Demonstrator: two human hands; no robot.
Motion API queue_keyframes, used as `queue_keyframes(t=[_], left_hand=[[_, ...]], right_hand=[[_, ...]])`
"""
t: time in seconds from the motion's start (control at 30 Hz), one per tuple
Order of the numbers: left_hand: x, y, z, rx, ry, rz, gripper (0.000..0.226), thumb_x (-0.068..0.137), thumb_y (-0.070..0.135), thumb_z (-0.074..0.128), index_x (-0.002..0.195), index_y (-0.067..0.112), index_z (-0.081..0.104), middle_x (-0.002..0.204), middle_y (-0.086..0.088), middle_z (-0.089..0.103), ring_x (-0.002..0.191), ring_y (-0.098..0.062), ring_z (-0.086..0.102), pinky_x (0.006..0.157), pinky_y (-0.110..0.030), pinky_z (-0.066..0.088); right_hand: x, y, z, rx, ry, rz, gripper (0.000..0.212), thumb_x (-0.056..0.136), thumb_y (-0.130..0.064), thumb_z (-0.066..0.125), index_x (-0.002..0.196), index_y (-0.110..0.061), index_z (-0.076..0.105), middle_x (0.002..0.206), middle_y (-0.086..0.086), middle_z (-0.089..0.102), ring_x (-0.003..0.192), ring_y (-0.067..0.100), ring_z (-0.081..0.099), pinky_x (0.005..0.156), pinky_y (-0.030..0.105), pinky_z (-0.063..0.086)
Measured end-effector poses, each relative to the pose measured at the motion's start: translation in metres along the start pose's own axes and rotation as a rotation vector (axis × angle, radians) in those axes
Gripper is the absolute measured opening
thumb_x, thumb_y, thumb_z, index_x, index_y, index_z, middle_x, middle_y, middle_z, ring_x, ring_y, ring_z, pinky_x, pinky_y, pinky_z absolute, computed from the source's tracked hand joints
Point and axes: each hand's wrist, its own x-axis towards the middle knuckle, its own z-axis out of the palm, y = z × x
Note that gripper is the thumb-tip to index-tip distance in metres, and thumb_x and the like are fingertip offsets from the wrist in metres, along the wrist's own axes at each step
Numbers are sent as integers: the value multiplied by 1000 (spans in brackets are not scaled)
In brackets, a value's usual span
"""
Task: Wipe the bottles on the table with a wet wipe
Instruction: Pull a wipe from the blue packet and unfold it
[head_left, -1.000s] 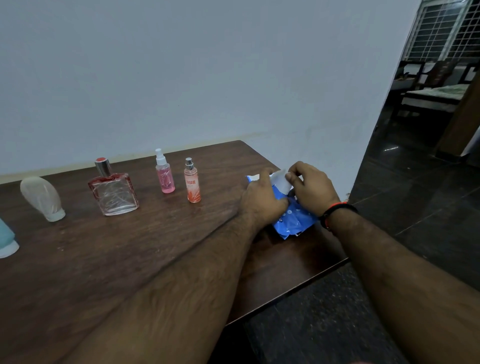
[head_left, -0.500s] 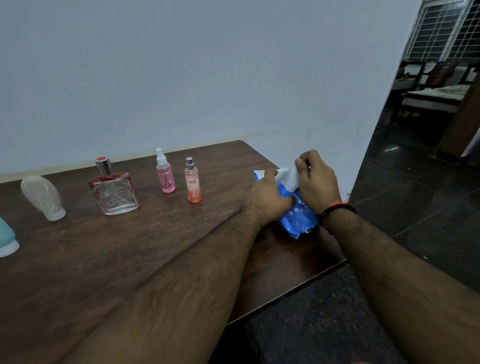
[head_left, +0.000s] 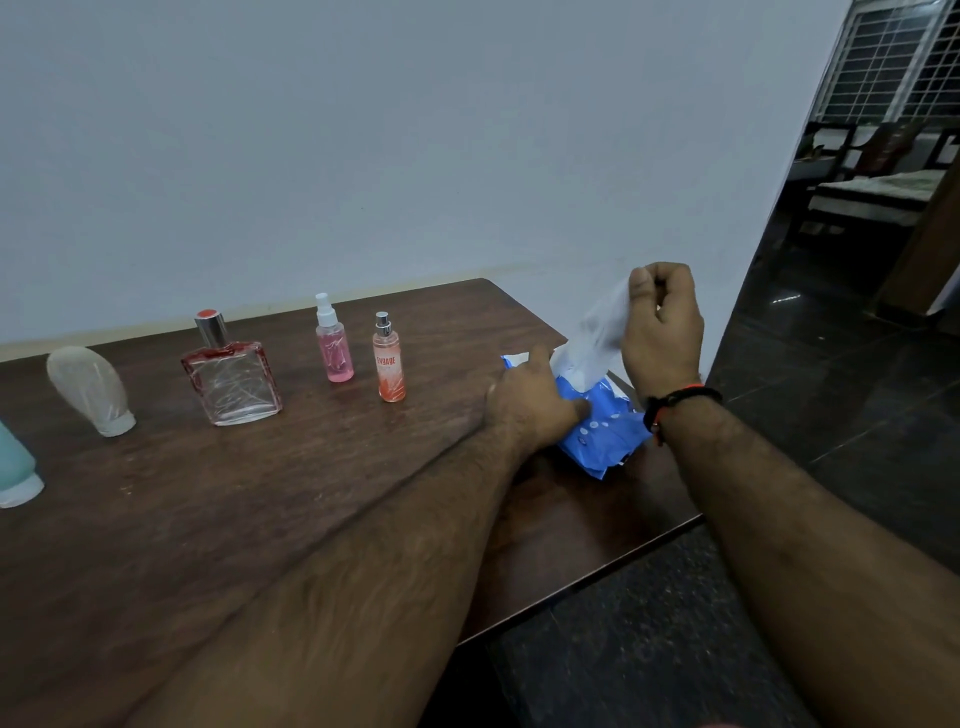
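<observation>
A blue wet-wipe pack lies near the right end of the brown table. My left hand presses down on the pack. My right hand pinches a white wipe that stretches up out of the pack. To the left stand an orange spray bottle, a pink spray bottle, a square glass perfume bottle, a whitish squeeze bottle and a teal bottle at the frame edge.
A white wall runs behind the table. The table's right edge drops to a dark tiled floor. Dark wooden furniture stands in the room at the far right, under a barred window.
My right hand has risen from the pack, drawing the white wipe upward out of it. My left hand stays pressed on the pack. The bottles have not moved.
</observation>
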Motion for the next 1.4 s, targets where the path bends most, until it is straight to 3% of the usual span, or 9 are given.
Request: queue_keyframes(t=[0.43,0.6,0.73,0.83,0.97,1.1,1.17,1.3,1.4], left_hand=[[3,2,0,103,-33,-26,70,76,39,70,138,23,41,125,-3,62,114,-27,57,94,-37,46],[3,0,4,62,21,2,59,87,51,58,138,26,46,130,-3,61,119,-27,56,103,-41,42],[-2,-3,0,110,163,161,28,92,49,54,92,21,56,96,-1,63,99,-26,59,89,-40,44],[-11,-10,-17,154,57,221,44,86,58,61,67,24,38,75,9,44,85,-21,53,78,-35,38],[-25,-35,-56,-82,-69,151,38,80,49,69,97,15,68,99,-2,70,88,-16,64,78,-32,52],[-50,-70,-108,-188,-63,-57,33,82,19,73,111,22,57,109,-1,63,90,-15,58,72,-22,45],[-67,-85,-135,-234,-70,-104,46,80,8,69,119,23,53,105,6,63,88,-7,59,70,-16,46],[-107,-117,-188,-648,-253,-56,75,63,-9,67,132,17,51,125,-7,65,114,-23,64,84,-32,57],[-135,-135,-220,-815,-416,-19,66,73,-8,70,135,4,52,133,-17,61,123,-29,59,97,-37,52]], right_hand=[[21,-55,-4,249,273,-32,9,101,-22,47,93,-17,47,75,-18,49,65,-14,47,69,8,40],[25,-85,-4,329,243,-78,16,101,-19,47,86,-24,47,74,-17,48,64,-12,46,70,10,40],[17,-92,4,389,99,-14,16,101,-24,48,85,-25,49,69,-13,44,62,-1,41,67,21,39],[5,-96,15,413,-59,46,15,100,-28,50,86,-25,51,66,-9,41,62,7,37,63,26,36],[-16,-101,35,431,-187,95,16,100,-31,50,86,-24,54,63,-9,45,59,8,40,60,28,40],[-39,-110,60,472,-294,147,15,100,-33,51,88,-24,55,74,-2,53,68,15,48,65,33,45],[-52,-115,74,509,-356,186,16,100,-33,52,88,-23,56,67,-9,54,60,11,49,56,29,45],[-84,-127,102,517,-481,221,17,101,-34,50,89,-23,56,51,-19,46,45,0,41,46,21,40],[-108,-137,122,509,-545,219,17,101,-33,50,88,-25,57,59,-17,50,51,-1,44,50,20,39]])
